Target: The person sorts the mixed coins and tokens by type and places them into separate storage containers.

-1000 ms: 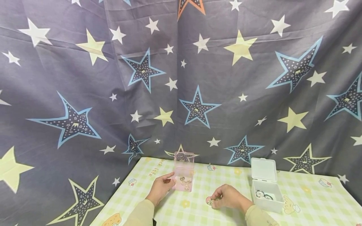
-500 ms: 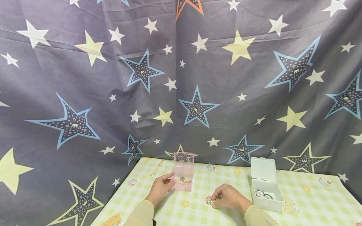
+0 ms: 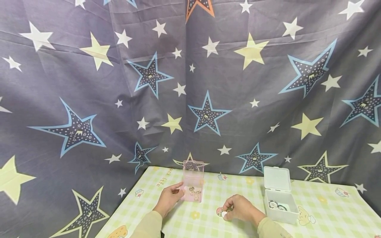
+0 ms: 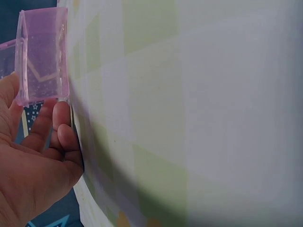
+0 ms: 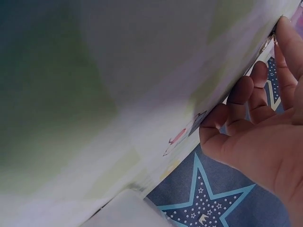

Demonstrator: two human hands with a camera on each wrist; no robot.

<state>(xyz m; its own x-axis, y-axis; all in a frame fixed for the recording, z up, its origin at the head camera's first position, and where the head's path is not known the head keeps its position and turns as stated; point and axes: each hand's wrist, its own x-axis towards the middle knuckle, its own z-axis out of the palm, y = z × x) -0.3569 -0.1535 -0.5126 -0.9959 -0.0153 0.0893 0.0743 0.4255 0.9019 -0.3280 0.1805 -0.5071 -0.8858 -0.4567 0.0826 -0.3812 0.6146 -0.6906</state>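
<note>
A small clear pink box [image 3: 193,178] with its lid raised stands on the table, several shiny gold-toned round pieces [image 3: 196,197] inside. My left hand [image 3: 169,199] holds its left side between thumb and fingers; the left wrist view shows the pink box [image 4: 43,54] just beyond the fingertips. To the right of it, my right hand [image 3: 239,207] pinches a small round disc [image 3: 224,214], its white face showing, low over the table. Beside the disc lies a pink and gold-coloured round patch [image 3: 219,211]. In the right wrist view the fingertips hide most of the disc.
A white box [image 3: 281,208] with its lid up stands to the right of the right hand, holding a few dark-edged round pieces [image 3: 276,205]. The table has a green checked cloth [image 3: 244,185]. A star-patterned dark curtain [image 3: 208,82] hangs behind the table.
The disc in my right fingers has turned, from a gold-toned look to a white face. The left hand and both boxes stay where they were.
</note>
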